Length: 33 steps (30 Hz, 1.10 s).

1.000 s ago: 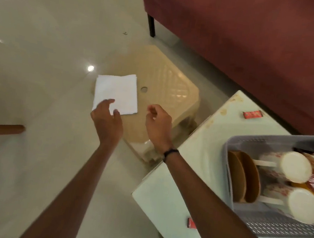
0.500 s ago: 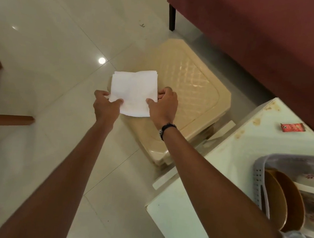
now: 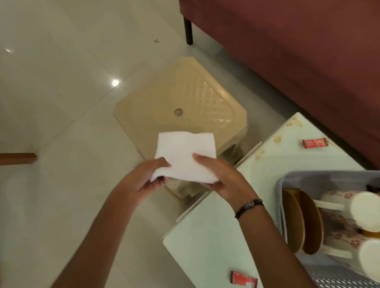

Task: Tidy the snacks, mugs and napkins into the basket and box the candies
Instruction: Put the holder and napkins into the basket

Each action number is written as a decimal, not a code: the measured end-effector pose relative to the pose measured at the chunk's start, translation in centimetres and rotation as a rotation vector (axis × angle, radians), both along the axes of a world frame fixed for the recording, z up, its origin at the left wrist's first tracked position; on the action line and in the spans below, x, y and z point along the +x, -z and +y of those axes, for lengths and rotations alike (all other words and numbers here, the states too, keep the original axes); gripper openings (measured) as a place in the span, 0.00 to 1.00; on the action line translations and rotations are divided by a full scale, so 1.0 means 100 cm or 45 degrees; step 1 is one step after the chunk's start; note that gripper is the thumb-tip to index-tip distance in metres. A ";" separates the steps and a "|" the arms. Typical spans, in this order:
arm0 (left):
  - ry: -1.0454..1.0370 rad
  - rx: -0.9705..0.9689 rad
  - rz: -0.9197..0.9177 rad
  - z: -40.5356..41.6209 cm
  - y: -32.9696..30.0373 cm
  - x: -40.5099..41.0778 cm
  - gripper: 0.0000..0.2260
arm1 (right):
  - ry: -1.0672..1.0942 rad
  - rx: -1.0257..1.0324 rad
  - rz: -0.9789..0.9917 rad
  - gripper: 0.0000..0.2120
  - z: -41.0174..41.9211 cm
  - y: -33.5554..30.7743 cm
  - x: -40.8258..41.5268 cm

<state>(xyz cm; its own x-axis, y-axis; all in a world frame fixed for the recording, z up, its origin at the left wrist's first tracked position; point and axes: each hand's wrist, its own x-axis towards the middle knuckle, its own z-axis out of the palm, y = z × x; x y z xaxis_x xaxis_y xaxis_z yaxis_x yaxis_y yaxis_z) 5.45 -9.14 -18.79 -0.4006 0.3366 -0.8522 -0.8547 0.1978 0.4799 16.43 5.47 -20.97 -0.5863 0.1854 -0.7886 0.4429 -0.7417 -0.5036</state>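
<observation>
Head view: folded white napkin (image 3: 183,158) lifted clear of the beige plastic stool (image 3: 181,109), hanging just off the table's (image 3: 226,231) left edge, pinched along its near edge from both sides. Probably mid-carry toward the grey basket (image 3: 285,180) on the table's right side.

To do this well: keep both pinches on the near edge so the folds stay together, bring the napkin over the basket's left rim, and slide it into the open mesh floor at the near end, clear of the two floral mugs (image 3: 354,207) lying on their sides and the brown bowls (image 3: 303,223) standing on edge beside them. Napkin soft and liable to unfold if released early.

Left hand (image 3: 147,177): fingers curled under the napkin's left corner, thumb on top, pinching. Right hand (image 3: 221,175): thumb laid flat over the napkin's right part, fingers beneath, pinching too.

Two red candies left: one (image 3: 314,142) near the table's far edge, one (image 3: 243,280) near its left edge, both well apart from the basket.
</observation>
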 end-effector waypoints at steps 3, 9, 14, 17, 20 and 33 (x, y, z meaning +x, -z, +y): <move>0.214 0.042 0.070 0.019 0.000 0.046 0.11 | 0.004 0.143 -0.006 0.15 0.016 -0.008 0.047; 0.259 0.033 0.173 0.059 -0.003 0.136 0.15 | -0.173 0.437 -0.092 0.10 0.043 -0.030 0.151; 0.448 -0.048 0.356 0.086 -0.003 0.218 0.18 | 0.014 0.816 -0.317 0.12 0.043 -0.032 0.222; 0.644 -0.183 0.654 0.107 -0.003 0.245 0.18 | -0.015 1.159 -0.470 0.16 0.052 -0.032 0.241; 0.683 -0.254 0.956 0.130 -0.008 0.261 0.17 | -0.078 1.408 -0.571 0.18 0.059 -0.028 0.244; 0.691 -0.440 1.245 0.156 0.005 0.277 0.16 | -0.461 1.779 -0.657 0.09 0.057 -0.014 0.224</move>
<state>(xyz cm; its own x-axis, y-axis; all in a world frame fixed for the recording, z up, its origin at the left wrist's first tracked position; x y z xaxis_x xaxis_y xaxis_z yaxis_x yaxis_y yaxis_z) 33.14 6.49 -19.33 -0.8111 0.4756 -0.3405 0.0853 0.6720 0.7356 38.81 11.20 -19.60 -0.4875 0.8406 -0.2363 0.8301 0.3623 -0.4239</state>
